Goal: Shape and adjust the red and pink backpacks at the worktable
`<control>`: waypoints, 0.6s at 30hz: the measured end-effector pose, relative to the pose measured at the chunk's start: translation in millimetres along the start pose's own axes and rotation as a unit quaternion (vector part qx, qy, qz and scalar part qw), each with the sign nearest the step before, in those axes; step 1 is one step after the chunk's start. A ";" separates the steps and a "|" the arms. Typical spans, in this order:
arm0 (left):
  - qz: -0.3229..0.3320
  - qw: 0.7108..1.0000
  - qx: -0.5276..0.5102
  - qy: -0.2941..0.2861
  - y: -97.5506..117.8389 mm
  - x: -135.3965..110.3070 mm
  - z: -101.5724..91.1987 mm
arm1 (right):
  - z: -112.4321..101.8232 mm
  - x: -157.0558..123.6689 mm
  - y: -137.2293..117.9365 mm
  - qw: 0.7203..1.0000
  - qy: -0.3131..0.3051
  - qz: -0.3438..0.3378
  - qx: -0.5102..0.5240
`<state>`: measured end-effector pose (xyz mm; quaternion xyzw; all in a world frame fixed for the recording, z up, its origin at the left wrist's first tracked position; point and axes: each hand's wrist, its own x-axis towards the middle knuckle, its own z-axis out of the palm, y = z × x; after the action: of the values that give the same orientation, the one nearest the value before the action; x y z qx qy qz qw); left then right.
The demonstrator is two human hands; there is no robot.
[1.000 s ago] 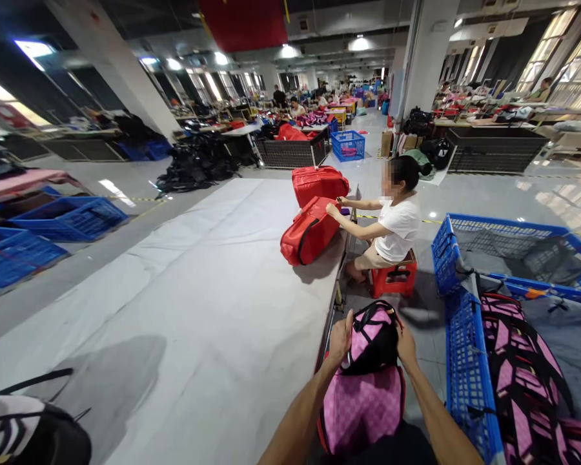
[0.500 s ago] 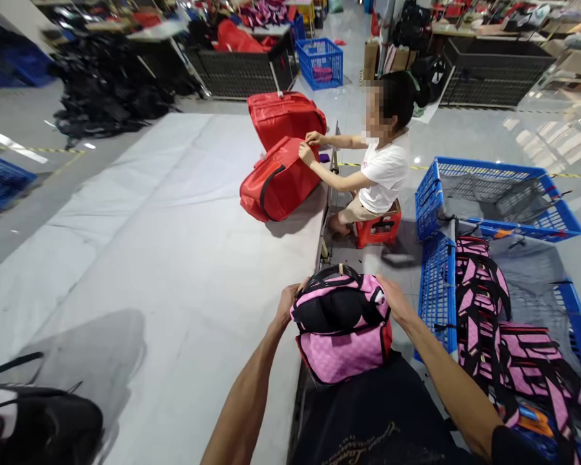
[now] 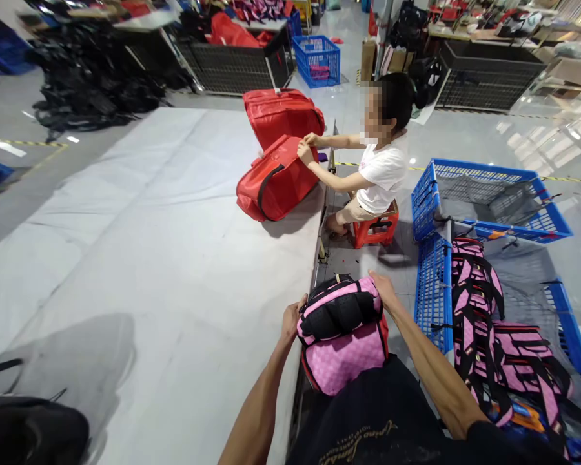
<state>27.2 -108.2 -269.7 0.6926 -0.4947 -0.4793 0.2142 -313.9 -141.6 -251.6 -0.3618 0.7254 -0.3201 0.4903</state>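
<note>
A pink and black backpack (image 3: 346, 352) with red edging is held against my body at the table's edge. My left hand (image 3: 293, 318) grips its left side, fingers partly hidden behind it. On the upper right side, my right hand (image 3: 382, 287) holds the bag, its fingertips also partly out of sight. Black padding shows across the bag's upper part, with a dark handle at the top. The white-covered table (image 3: 174, 271) lies under and left of my left forearm.
Across the table's right edge, a seated co-worker (image 3: 385, 171) handles a red bag (image 3: 281, 177); another red bag (image 3: 283, 116) stands behind it. Blue crates (image 3: 430, 284) at right hold several pink and black bags (image 3: 479, 310). A black bag (image 3: 39, 426) sits at the lower left.
The backpack has tilted, its top rolling away from me so that the handle shows less and the black padding more. Both hands stay on its sides.
</note>
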 end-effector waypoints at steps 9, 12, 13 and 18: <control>0.004 1.000 0.022 0.013 -6.7 -6.2 6.7 | -5.0 21.9 -4.4 0.998 -0.017 0.004 -0.056; 0.005 0.999 0.033 0.022 -14.3 -16.7 13.4 | -16.7 11.1 -8.6 0.995 0.014 -0.038 -0.089; 0.003 0.999 0.035 0.024 -17.5 -22.7 17.3 | -23.0 2.0 -5.5 0.994 0.023 -0.054 -0.096; 0.003 1.000 0.008 0.016 -34.4 -67.4 55.0 | -66.1 -78.6 70.4 0.983 -0.003 -0.139 -0.118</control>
<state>-7.9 -24.0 -290.4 0.7003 -0.4971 -0.4636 0.2180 -370.9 -30.9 -250.9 -0.5156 0.6990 -0.2963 0.3973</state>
